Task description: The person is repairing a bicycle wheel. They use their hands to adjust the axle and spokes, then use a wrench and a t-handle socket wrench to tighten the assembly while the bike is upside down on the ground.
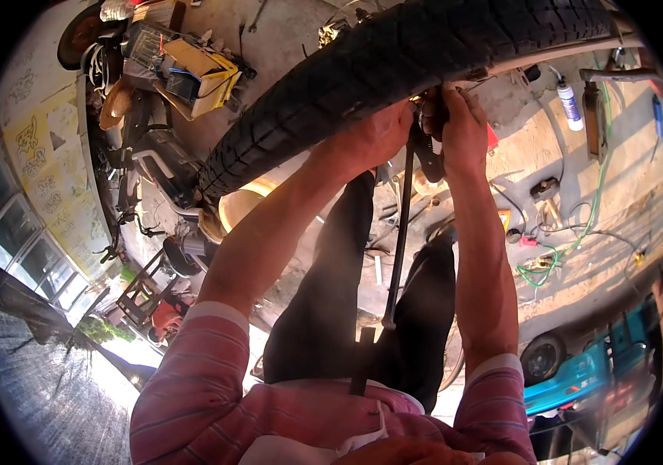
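Observation:
A large black tyre [362, 74] with deep tread spans the top of the view, tilted from lower left to upper right. Both my hands work close together just below it. My left hand [378, 136] is closed, its fingertips hidden beside a dark metal part under the tyre. Curled fingers on my right hand [463, 128] press against that same dark part [429, 124], whose kind I cannot make out. From between the hands a long thin dark rod [401, 232] hangs toward my legs; whether either hand grips it is unclear.
A cream bucket [242, 203] stands left of my legs. Boxes and a yellow case [215, 81] are heaped at upper left. On the right floor lie a white bottle [569, 105], a hammer [546, 190] and a green cable [544, 271]. A turquoise vehicle [587, 368] is at lower right.

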Available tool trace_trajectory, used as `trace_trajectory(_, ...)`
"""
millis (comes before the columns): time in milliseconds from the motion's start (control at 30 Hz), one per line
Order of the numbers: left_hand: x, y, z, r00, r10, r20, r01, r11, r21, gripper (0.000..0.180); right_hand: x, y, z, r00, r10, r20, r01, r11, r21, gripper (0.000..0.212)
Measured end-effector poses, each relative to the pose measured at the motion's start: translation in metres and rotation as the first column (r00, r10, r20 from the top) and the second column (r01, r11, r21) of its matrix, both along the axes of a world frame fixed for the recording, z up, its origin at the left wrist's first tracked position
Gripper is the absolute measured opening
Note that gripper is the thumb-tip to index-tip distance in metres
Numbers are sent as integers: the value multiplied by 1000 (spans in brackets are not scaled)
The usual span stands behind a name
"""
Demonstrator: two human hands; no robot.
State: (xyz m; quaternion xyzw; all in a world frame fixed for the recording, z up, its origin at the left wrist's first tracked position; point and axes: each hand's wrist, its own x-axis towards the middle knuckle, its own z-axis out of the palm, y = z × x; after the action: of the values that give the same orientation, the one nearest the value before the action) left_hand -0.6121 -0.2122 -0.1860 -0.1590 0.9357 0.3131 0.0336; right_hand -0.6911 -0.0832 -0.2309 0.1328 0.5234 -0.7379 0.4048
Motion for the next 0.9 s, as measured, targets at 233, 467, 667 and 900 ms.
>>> trace_trajectory(233, -9, 1, 4, 1000, -7, 3, 7, 1000, 8, 47, -5, 0, 15, 1000, 5, -30, 0, 988, 155, 30)
trace_trajectory(467, -15, 5, 12, 979, 67, 193, -98, 983, 157, 44, -6, 2, 14, 1000, 12, 19, -14, 992, 124, 37)
trace_trajectory(667, -17, 11, 16, 947, 111, 301, -172, 968, 181, 45, 2, 5, 4, 999, -48, 16, 45, 987, 154, 38)
trace_trajectory(900, -20, 12, 18, 960, 100, 260, -156, 966, 205, 47, -3, 1, -2, 1000, -18, 12, 16, 987, 160, 35)
